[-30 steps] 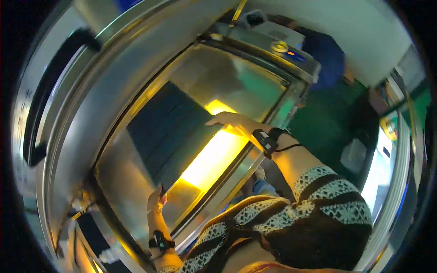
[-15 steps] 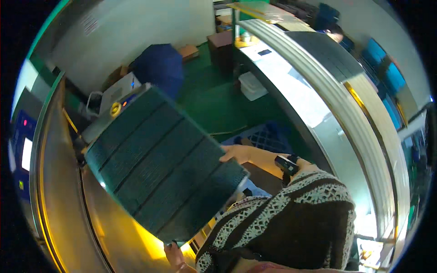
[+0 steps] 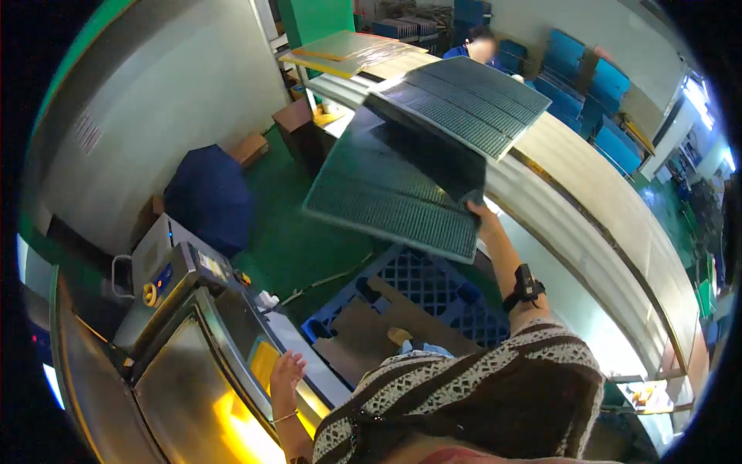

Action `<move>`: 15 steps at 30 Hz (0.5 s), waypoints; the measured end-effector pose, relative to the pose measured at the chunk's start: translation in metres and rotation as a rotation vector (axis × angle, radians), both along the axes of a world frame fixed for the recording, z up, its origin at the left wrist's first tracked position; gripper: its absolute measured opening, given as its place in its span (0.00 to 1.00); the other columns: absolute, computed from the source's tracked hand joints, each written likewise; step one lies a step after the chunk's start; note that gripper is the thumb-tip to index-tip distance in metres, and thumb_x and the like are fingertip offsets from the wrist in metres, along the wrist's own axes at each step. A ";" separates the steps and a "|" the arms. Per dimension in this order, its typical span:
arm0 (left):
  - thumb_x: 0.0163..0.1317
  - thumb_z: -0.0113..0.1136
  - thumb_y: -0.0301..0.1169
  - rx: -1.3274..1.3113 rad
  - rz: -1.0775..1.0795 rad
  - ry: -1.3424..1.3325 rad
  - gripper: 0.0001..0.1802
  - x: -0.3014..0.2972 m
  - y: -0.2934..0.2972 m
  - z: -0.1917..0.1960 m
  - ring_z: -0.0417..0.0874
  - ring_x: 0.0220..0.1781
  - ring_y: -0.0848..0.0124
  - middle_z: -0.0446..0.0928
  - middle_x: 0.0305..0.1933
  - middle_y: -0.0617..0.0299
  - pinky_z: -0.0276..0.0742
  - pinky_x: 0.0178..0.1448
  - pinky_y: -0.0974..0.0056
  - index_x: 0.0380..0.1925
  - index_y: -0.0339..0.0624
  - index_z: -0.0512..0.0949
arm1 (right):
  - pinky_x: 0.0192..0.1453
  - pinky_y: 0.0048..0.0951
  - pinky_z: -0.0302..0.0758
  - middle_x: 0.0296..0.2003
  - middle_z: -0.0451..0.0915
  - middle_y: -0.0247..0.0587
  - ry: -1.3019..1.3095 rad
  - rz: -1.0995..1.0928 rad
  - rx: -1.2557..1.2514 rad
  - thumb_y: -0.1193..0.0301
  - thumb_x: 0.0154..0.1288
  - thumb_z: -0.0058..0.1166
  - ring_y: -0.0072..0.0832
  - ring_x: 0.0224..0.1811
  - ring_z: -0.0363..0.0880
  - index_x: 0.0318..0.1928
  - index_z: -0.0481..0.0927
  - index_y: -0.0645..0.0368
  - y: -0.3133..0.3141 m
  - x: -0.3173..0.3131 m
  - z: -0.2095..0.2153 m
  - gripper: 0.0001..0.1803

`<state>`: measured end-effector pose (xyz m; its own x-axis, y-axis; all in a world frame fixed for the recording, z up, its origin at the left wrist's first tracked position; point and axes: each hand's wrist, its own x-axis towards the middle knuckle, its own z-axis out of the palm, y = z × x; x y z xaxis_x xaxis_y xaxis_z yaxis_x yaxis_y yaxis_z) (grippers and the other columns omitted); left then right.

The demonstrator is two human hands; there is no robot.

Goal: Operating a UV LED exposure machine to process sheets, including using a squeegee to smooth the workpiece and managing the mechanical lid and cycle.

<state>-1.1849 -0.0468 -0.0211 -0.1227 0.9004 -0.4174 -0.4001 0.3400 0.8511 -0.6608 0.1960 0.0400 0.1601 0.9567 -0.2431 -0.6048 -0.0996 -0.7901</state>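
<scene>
My right hand point(image 3: 481, 216) grips the right edge of a dark green rectangular panel point(image 3: 386, 197) with fine ribbed rows, perhaps a circuit board panel. It is held out tilted beside the long shelf. A similar ribbed panel point(image 3: 468, 100) lies on the shelf's top and partly covers the held one's far edge; whether they touch I cannot tell. My left hand point(image 3: 287, 373) is empty, fingers loosely bent and apart, above the metal machine point(image 3: 182, 363) with yellow light on its surface.
The long pale shelf point(image 3: 595, 174) curves along the right, with clear sheets point(image 3: 352, 52) at its far end. A person point(image 3: 481, 48) is behind it. A blue plastic pallet point(image 3: 433, 282) with cardboard lies on the green floor. A dark blue umbrella point(image 3: 207, 197) stands by the wall.
The panel has swung from over the machine on the left to the shelf on the right, in my right hand. My left hand has let go of it. The view has turned rightward.
</scene>
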 end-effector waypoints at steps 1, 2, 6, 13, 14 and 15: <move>0.61 0.53 0.38 -0.018 -0.033 0.030 0.22 0.008 0.006 -0.006 0.77 0.45 0.69 0.74 0.48 0.57 0.71 0.45 0.68 0.53 0.40 0.67 | 0.52 0.37 0.71 0.43 0.76 0.40 -0.076 -0.042 0.092 0.73 0.56 0.55 0.34 0.45 0.74 0.50 0.70 0.60 0.011 0.029 -0.006 0.20; 0.61 0.52 0.38 -0.039 -0.067 0.060 0.22 0.015 0.010 -0.009 0.77 0.46 0.68 0.74 0.48 0.57 0.71 0.45 0.67 0.53 0.40 0.67 | 0.52 0.34 0.71 0.42 0.77 0.38 -0.154 -0.084 0.180 0.72 0.56 0.55 0.31 0.43 0.75 0.49 0.71 0.61 0.019 0.057 -0.011 0.19; 0.58 0.56 0.39 -0.058 -0.087 -0.021 0.27 0.010 -0.008 -0.028 0.75 0.48 0.65 0.71 0.52 0.55 0.71 0.48 0.63 0.55 0.41 0.64 | 0.47 0.39 0.74 0.40 0.77 0.42 -0.230 -0.135 0.236 0.77 0.56 0.54 0.34 0.40 0.76 0.46 0.72 0.61 0.029 0.064 0.019 0.15; 0.60 0.54 0.39 -0.106 -0.053 0.010 0.23 0.033 -0.017 -0.035 0.76 0.47 0.68 0.73 0.50 0.57 0.69 0.49 0.64 0.53 0.39 0.66 | 0.38 0.34 0.75 0.34 0.79 0.44 -1.107 -0.109 -0.378 0.55 0.55 0.56 0.30 0.36 0.77 0.37 0.76 0.65 -0.010 0.106 0.036 0.23; 0.60 0.54 0.39 -0.105 -0.060 0.006 0.23 0.034 -0.018 -0.039 0.76 0.47 0.68 0.73 0.50 0.57 0.69 0.49 0.64 0.53 0.39 0.66 | 0.40 0.35 0.74 0.37 0.79 0.45 -0.967 -0.097 -0.266 0.53 0.58 0.52 0.31 0.39 0.76 0.40 0.75 0.65 -0.021 0.105 0.038 0.24; 0.61 0.54 0.39 -0.104 -0.070 -0.005 0.23 0.033 -0.022 -0.042 0.76 0.47 0.69 0.73 0.49 0.57 0.69 0.49 0.64 0.52 0.39 0.66 | 0.43 0.36 0.74 0.39 0.78 0.46 -0.823 -0.080 -0.155 0.52 0.60 0.48 0.33 0.42 0.76 0.43 0.74 0.64 -0.029 0.099 0.042 0.25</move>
